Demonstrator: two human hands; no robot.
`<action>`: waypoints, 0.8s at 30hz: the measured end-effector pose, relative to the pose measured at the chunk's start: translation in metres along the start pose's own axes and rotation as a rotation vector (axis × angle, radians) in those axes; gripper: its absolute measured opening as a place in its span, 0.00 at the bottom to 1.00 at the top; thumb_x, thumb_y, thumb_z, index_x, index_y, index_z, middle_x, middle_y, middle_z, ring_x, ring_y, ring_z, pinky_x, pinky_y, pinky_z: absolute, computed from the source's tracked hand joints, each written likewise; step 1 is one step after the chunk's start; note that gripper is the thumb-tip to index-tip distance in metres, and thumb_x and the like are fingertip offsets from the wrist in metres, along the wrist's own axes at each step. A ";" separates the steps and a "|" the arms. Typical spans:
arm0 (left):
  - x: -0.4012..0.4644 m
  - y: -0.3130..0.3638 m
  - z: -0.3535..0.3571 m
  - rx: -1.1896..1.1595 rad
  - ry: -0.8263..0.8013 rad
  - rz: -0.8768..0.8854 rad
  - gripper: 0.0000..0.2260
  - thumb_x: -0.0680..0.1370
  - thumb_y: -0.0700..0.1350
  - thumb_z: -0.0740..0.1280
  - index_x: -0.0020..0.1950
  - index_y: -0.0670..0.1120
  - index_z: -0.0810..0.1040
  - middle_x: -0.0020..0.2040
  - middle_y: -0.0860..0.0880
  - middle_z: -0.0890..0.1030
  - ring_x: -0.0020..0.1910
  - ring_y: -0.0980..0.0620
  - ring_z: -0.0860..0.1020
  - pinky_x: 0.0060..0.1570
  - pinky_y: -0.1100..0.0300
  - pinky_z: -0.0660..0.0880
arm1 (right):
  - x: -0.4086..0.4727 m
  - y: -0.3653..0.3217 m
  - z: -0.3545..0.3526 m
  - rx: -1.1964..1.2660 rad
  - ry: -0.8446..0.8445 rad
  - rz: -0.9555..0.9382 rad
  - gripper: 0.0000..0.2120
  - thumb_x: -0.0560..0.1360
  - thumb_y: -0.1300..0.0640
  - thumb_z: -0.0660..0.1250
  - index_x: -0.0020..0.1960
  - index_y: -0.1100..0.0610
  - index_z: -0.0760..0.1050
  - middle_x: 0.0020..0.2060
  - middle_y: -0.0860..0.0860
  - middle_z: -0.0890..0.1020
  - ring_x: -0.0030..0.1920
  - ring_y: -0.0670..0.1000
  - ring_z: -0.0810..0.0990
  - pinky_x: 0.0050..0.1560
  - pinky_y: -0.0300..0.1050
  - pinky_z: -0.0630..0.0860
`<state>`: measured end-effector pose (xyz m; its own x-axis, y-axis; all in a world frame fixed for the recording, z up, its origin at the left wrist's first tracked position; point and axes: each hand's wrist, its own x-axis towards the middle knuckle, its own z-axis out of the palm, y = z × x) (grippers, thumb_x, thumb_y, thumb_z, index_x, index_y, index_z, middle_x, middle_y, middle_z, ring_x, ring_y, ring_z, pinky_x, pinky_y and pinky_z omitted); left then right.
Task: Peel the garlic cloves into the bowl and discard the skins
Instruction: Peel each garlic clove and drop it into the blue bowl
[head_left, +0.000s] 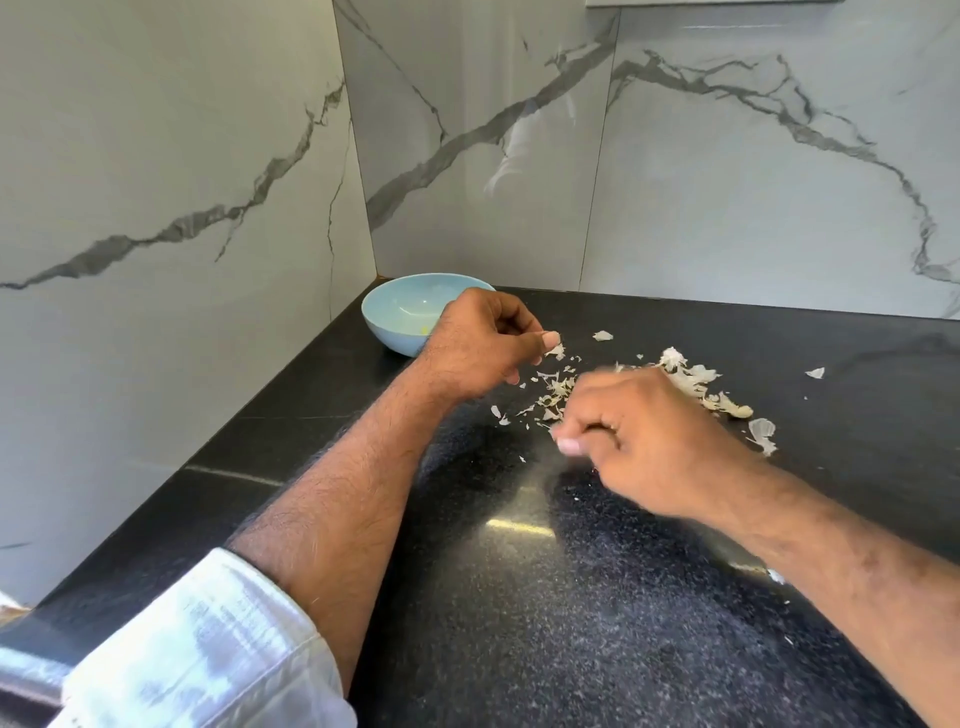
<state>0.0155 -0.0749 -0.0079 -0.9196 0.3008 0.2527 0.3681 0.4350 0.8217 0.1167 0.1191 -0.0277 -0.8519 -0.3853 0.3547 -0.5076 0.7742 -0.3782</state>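
Rolled white sleeve (208, 644) at seven o'clock covers the left forearm above the black speckled stone tabletop (519, 597). At centre, the left hand (478, 348) pinches a small pale scrap of garlic skin (554, 338) in a closed grip. Just behind it, at eleven o'clock, sits the pale blue ceramic bowl (395, 312). Toward three o'clock, the right hand (644, 441) is blurred, fingers curled; whether its grip holds anything, I cannot tell. Scattered papery garlic skins (691, 376) lie between and beyond both hands.
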 end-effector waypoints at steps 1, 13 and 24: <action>0.000 0.000 0.000 -0.002 0.003 -0.003 0.10 0.79 0.51 0.78 0.47 0.44 0.85 0.40 0.48 0.88 0.31 0.52 0.82 0.42 0.54 0.84 | -0.003 0.000 0.004 -0.036 -0.055 0.001 0.15 0.76 0.67 0.73 0.39 0.48 0.80 0.40 0.40 0.80 0.43 0.39 0.79 0.46 0.44 0.83; -0.002 -0.001 0.004 -0.010 0.002 -0.019 0.10 0.79 0.51 0.77 0.46 0.45 0.85 0.40 0.49 0.88 0.30 0.54 0.81 0.36 0.63 0.79 | -0.005 0.005 0.006 -0.127 0.085 -0.141 0.15 0.71 0.74 0.69 0.37 0.55 0.78 0.37 0.44 0.78 0.43 0.46 0.77 0.44 0.48 0.81; -0.003 0.004 0.010 -0.074 -0.064 -0.030 0.07 0.81 0.45 0.76 0.50 0.41 0.85 0.41 0.46 0.88 0.30 0.56 0.80 0.30 0.68 0.74 | -0.001 0.025 -0.016 0.587 0.236 0.326 0.08 0.74 0.66 0.77 0.51 0.56 0.86 0.42 0.50 0.88 0.42 0.46 0.86 0.45 0.37 0.82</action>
<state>0.0213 -0.0659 -0.0107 -0.9185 0.3435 0.1960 0.3271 0.3811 0.8647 0.1071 0.1471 -0.0243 -0.9552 -0.0095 0.2959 -0.2740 0.4072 -0.8713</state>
